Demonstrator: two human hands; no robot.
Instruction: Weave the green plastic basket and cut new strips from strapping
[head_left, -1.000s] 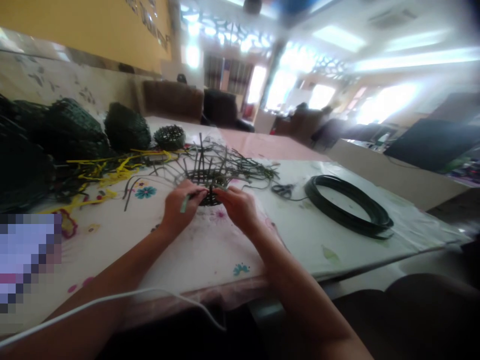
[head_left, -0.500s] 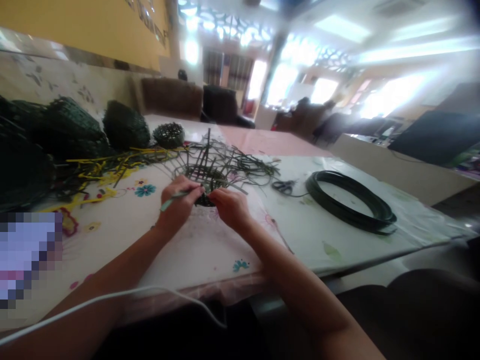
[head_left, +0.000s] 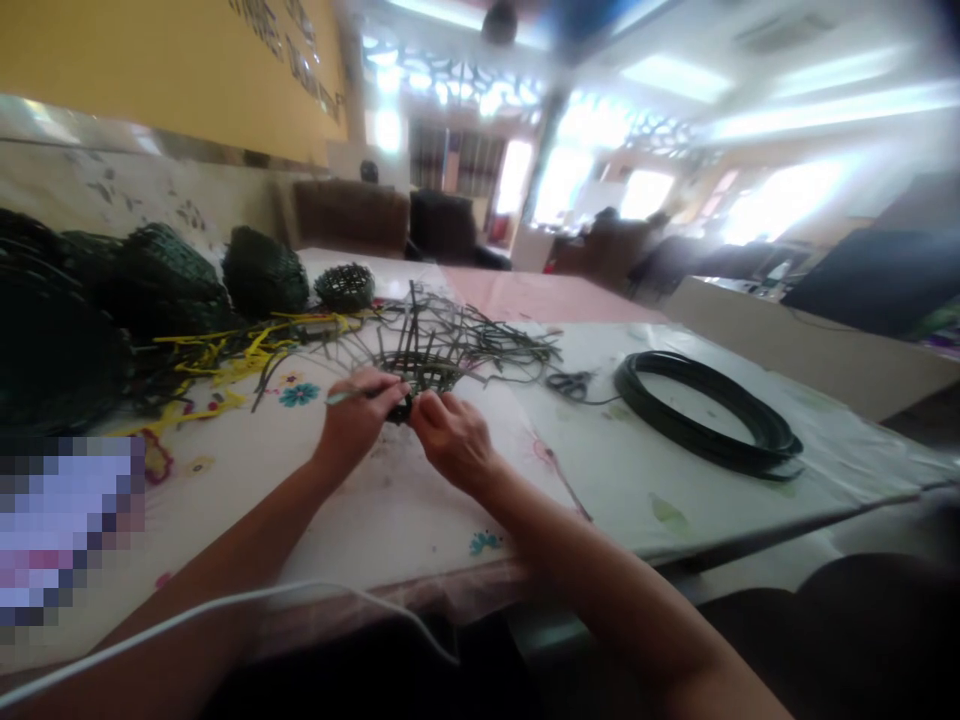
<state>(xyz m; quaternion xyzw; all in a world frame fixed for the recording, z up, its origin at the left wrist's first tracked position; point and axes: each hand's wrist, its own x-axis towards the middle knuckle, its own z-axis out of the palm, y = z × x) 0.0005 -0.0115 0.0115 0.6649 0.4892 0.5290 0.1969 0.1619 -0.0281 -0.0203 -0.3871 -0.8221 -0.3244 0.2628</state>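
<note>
A partly woven basket [head_left: 424, 370] of dark green strips stands on the table in front of me, loose strip ends fanning out from it. My left hand [head_left: 364, 405] is closed on its near left rim, and a slim pale green piece [head_left: 343, 398], whose kind I cannot make out, sticks out from under the fingers. Close beside it my right hand [head_left: 454, 430] pinches the near edge of the basket, its back turned up. The fingertips of both hands nearly touch, and they cover the strip ends between them.
Scissors [head_left: 570, 384] and a coil of dark green strip [head_left: 709, 415] lie to the right. Finished-looking woven baskets [head_left: 266, 268] stand at the back left, near yellow strips [head_left: 255, 355]. Loose green strips [head_left: 510, 335] lie behind the basket. A white cable [head_left: 225, 592] crosses my left forearm.
My right hand has rolled over and its fingers have closed in toward the left hand. A dark strip end now juts out left of the basket. The whole view has shifted slightly.
</note>
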